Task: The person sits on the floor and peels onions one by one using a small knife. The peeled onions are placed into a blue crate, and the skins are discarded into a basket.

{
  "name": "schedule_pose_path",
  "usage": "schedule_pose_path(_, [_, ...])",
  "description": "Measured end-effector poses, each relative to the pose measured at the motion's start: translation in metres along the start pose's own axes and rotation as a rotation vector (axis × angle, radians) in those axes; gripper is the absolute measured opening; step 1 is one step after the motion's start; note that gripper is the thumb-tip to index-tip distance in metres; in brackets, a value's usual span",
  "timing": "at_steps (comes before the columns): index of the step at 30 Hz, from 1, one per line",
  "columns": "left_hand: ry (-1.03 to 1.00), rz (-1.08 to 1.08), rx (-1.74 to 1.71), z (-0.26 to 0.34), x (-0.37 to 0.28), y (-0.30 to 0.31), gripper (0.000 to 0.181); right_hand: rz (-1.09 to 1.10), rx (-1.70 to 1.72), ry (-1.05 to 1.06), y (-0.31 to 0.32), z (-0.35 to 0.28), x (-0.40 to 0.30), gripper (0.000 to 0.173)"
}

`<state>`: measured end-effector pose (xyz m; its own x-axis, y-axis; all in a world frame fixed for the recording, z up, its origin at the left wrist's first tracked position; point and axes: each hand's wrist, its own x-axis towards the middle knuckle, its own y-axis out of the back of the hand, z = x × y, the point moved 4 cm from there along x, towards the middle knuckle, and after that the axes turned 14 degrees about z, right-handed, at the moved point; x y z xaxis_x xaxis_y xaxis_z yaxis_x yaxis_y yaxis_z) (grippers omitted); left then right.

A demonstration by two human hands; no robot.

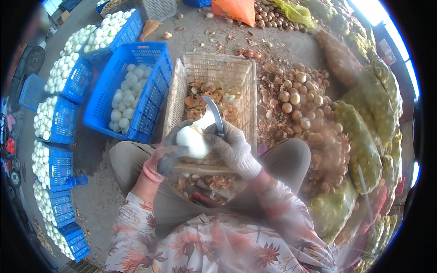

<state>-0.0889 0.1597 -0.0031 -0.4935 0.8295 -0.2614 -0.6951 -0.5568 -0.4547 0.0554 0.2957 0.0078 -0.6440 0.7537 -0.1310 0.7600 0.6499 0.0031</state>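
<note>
A peeled white onion rests in my gloved left hand, its fingers wrapped around the far and left sides. My gloved right hand grips a small curved knife, the blade pointing up and away from me. The right thumb presses against the onion's right side, where a pale strip of skin hangs loose. Both hands are above the near part of a dirty cream plastic crate between my knees. Brown onion skins and scraps lie inside this crate.
On the left, a blue crate holds peeled onions; several full blue crates line up beyond. Unpeeled onions are heaped on the floor at right, beside stuffed mesh sacks. An orange bag stands at the back.
</note>
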Motion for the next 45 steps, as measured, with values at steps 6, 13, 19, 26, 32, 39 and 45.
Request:
schedule_pose_path(6, [0.251, 0.174, -0.018, -0.01, 0.004, 0.01, 0.073, 0.152, -0.508, 0.474, -0.003, -0.011, -0.006, 0.017])
schedule_pose_path(13, [0.014, 0.045, -0.045, 0.005, 0.003, 0.011, 0.07, 0.398, -0.224, 0.146, 0.025, 0.013, 0.03, 0.01])
schedule_pose_path(19, [-0.355, -0.008, 0.362, 0.004, -0.002, 0.033, 0.064, 0.597, 0.309, -0.18, 0.048, 0.0, 0.041, 0.015])
schedule_pose_path(26, [-0.028, 0.23, 0.24, -0.001, 0.009, 0.021, 0.08, 0.167, -0.184, 0.198, 0.025, -0.026, 0.014, 0.047])
schedule_pose_path(32, [-0.325, 0.187, 0.715, 0.001, 0.011, 0.013, 0.096, 0.146, -0.563, 0.287, -0.004, -0.012, 0.011, 0.027])
schedule_pose_path(39, [-0.159, 0.031, 0.284, 0.016, 0.004, 0.017, 0.097, 0.39, -0.775, 0.213, 0.054, 0.014, 0.047, 0.045])
schedule_pose_path(45, [-0.515, 0.457, 0.604, 0.08, 0.0, 0.067, 0.082, 0.409, -0.748, 0.261, 0.044, -0.011, 0.012, 0.061])
